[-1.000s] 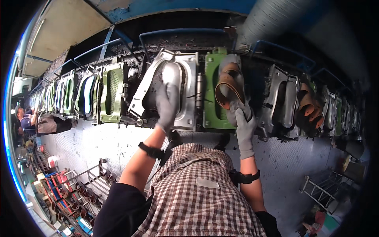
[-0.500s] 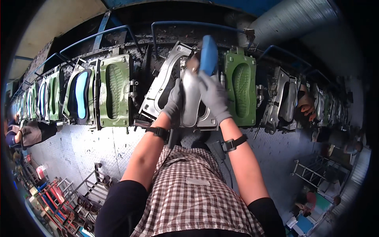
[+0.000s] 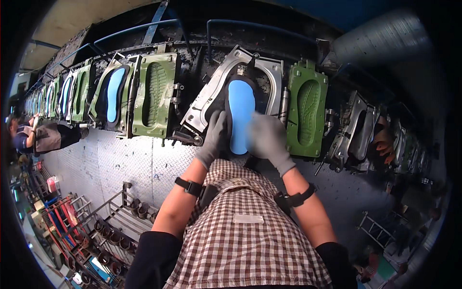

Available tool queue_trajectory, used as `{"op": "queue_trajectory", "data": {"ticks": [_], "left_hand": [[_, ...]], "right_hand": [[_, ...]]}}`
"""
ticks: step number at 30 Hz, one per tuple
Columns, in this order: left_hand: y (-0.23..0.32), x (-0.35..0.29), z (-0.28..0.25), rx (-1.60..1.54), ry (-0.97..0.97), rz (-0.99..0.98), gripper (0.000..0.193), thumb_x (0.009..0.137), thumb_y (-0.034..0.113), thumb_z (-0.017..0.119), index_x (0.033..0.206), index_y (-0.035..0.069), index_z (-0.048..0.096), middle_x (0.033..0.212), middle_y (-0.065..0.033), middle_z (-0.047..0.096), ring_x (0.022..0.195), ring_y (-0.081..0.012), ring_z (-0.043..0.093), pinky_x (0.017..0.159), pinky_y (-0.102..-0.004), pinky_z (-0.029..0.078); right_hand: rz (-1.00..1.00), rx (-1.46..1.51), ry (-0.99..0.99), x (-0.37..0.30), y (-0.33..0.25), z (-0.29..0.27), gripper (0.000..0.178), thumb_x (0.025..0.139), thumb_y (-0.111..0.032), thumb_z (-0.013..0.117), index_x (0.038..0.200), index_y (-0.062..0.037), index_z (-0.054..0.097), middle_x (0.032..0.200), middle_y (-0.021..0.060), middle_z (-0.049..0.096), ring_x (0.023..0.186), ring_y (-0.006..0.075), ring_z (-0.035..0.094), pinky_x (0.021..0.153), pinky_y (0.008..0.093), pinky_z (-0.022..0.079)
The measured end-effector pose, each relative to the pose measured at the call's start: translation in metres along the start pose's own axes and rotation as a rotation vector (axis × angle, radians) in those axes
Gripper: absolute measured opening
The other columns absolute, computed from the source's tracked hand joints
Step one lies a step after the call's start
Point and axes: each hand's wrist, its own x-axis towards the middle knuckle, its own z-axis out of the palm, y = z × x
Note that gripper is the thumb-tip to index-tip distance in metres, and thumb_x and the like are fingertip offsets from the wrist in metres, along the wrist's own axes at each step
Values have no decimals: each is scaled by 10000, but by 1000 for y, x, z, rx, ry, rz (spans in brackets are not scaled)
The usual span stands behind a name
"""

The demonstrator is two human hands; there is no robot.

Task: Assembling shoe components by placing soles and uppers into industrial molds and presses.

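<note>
No lettering, number, label or sign is legible anywhere in view.

Left hand sat just left of centre, pointing up; right hand was blurred, right of centre. Both gloved. Forearms angled inward from below.

Over by the row of moulds, a person in a checked apron has a grey-gloved left hand just beside the left edge of a blue sole piece. The right hand, gloved too and blurred, covers part of its right edge towards the near end. The piece lies lengthwise between the side arms of a silver mould. Beyond that mould's right edge sits a green mould plate with a ribbed hollow.
</note>
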Motion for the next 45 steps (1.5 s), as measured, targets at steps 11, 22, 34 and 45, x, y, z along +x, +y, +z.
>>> {"op": "queue_trajectory", "data": {"ticks": [11,22,34,45], "left_hand": [[53,93,0,-1162,-147,-326,892,858,164,818,1602,87,333,1406,-113,580,1210,-206,595,970,-338,546],[69,137,47,-851,48,-301,927,917,319,770,1581,-39,233,1402,-192,528,1226,-279,561,1053,-383,472],[178,51,84,-301,293,34,600,1021,187,636,1540,0,401,1583,-186,423,1479,-284,388,1216,-393,296],[435,117,420,-1000,-324,-317,661,967,166,707,1524,-11,398,1341,-142,619,1231,-229,595,1044,-336,475]], "right_hand": [[148,215,477,7,22,59,591,896,-25,679,1434,109,476,764,33,476,687,134,479,658,306,478],[91,149,478,49,47,-8,578,918,-113,602,1489,-122,513,1375,277,591,1157,395,657,956,469,535],[841,-184,1348,-153,272,-283,664,946,-377,672,1450,15,490,1368,293,571,1254,423,580,1037,466,488],[559,989,970,-204,331,-373,538,896,-82,729,1405,-6,570,1155,29,652,1033,102,620,913,235,511]]}}
